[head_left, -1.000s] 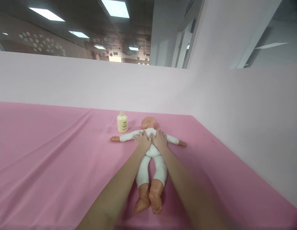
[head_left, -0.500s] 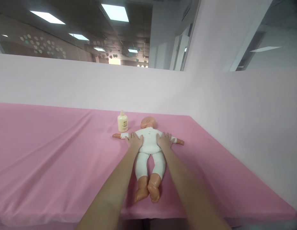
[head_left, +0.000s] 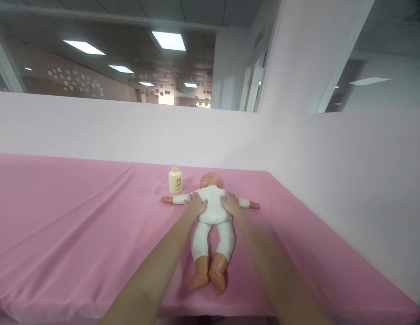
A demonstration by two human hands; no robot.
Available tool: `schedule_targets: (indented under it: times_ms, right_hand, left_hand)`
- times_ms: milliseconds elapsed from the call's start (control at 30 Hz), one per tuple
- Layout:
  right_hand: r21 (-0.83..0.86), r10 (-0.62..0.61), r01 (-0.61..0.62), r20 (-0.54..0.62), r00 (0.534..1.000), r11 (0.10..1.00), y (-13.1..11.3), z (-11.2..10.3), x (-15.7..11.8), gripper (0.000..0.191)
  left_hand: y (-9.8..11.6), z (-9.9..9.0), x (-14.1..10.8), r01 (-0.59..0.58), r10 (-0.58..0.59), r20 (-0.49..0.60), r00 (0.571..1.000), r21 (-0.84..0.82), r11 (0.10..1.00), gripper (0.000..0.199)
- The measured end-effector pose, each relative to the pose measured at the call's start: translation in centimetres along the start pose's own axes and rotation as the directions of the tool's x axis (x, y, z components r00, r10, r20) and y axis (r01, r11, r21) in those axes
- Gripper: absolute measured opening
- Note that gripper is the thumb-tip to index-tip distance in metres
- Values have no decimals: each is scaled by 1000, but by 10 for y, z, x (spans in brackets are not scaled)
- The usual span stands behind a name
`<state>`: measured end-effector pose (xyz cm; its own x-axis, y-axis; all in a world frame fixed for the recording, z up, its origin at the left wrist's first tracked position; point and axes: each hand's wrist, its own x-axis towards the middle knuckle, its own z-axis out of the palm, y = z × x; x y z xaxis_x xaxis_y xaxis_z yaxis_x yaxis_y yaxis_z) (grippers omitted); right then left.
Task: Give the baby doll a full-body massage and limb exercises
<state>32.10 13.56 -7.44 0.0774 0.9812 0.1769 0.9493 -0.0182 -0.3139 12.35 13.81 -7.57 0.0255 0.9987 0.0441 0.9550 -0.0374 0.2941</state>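
Head view: a person's bare left hand (head_left: 195, 205) and bare right hand (head_left: 231, 204) rested on a baby doll with a white cloth body and tan plastic head, hands and feet (head_left: 215, 210).
Doll's place: it lay stretched out on a wrinkled pink sheet (head_left: 84, 225), its head toward the far wall and its feet toward the person, the arms spread out to either side and the feet close together.
Left fingers: slightly apart, laid over the doll's side where the arm met the torso, with the thumb out toward the middle of the torso; they were not clamped.
Right fingers: laid over the opposite side near the other arm, thumb apart from them; blur hid whether the fingers touched each other.
Between the hands: a strip of white torso showed.
Bottle: a pale yellow, round-shouldered bottle with dark print and a narrow neck (head_left: 175, 181) stood upright beyond the doll's arm on the person's left, near it.
Wall: a plain white wall (head_left: 128, 133) rose behind the sheet, with a wide glass window (head_left: 128, 58) above.
Ceiling lights: bright rectangular panels (head_left: 168, 40) showed in the glass.
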Motion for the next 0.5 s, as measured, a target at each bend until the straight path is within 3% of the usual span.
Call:
schedule_targets:
  times_ms: [100,200,400,500]
  right_hand:
    - [-5,-51,51,-4,999,999,-18,15,0,66]
    - [-7,-81,81,5,997,997,-20,22,-3,67]
    - [-2,-372,372,41,927,928,-10,14,-15,59]
    - [-1,-400,401,51,915,916,-13,10,-20,55]
  left_hand:
    - [10,12,-6,-157,157,-21,987,-4,988,72]
    - [10,17,-11,-221,220,-36,975,-4,975,68]
    - [7,10,-20,-404,405,-49,913,25,914,58]
    - [10,6,-22,-416,417,-30,909,35,909,55]
